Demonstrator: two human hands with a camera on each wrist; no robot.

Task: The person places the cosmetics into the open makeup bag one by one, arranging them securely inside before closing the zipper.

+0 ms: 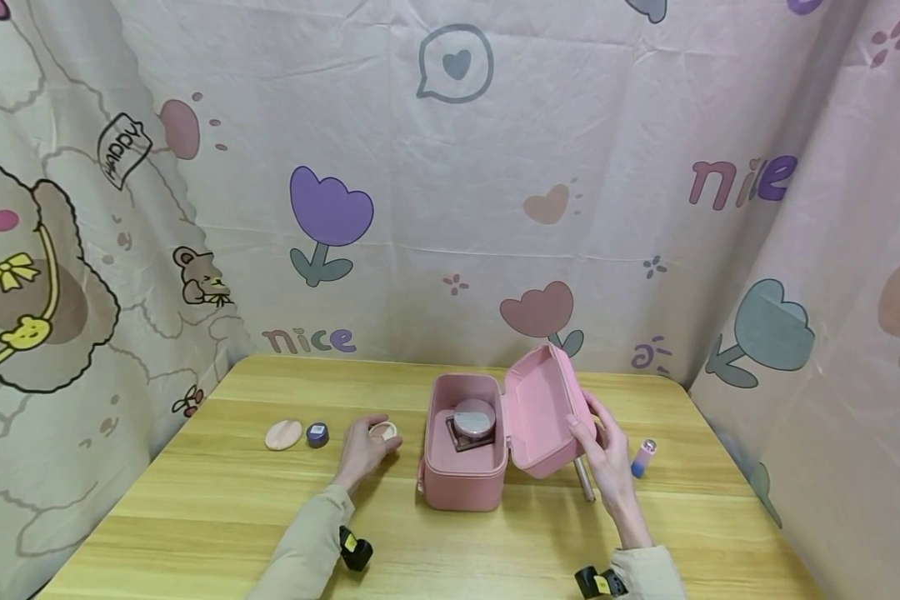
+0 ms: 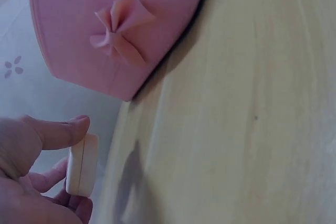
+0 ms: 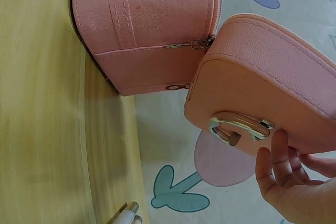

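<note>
A pink cosmetic case [image 1: 465,487] stands on the table with its lid [image 1: 543,408] swung out to the right. My right hand [image 1: 606,454] grips the lid's outer edge, its fingers close to the metal-ended handle [image 3: 239,124] in the right wrist view. Left of the case, my left hand [image 1: 363,450] pinches a small cream compact [image 2: 83,165] between thumb and fingers, held off the table. A pink bow [image 2: 121,30] shows on the case side nearest that hand. Inside the case, a round silvery compact [image 1: 474,419] lies over a dark-edged flat palette [image 1: 461,444].
To the left on the table lie a pale powder puff [image 1: 282,435] and a small dark blue jar [image 1: 317,435]. On the right are a slim silvery tube [image 1: 585,481], partly under the lid, and a pink-and-blue lipstick tube [image 1: 643,458]. Printed curtains [image 1: 420,292] hang behind the table.
</note>
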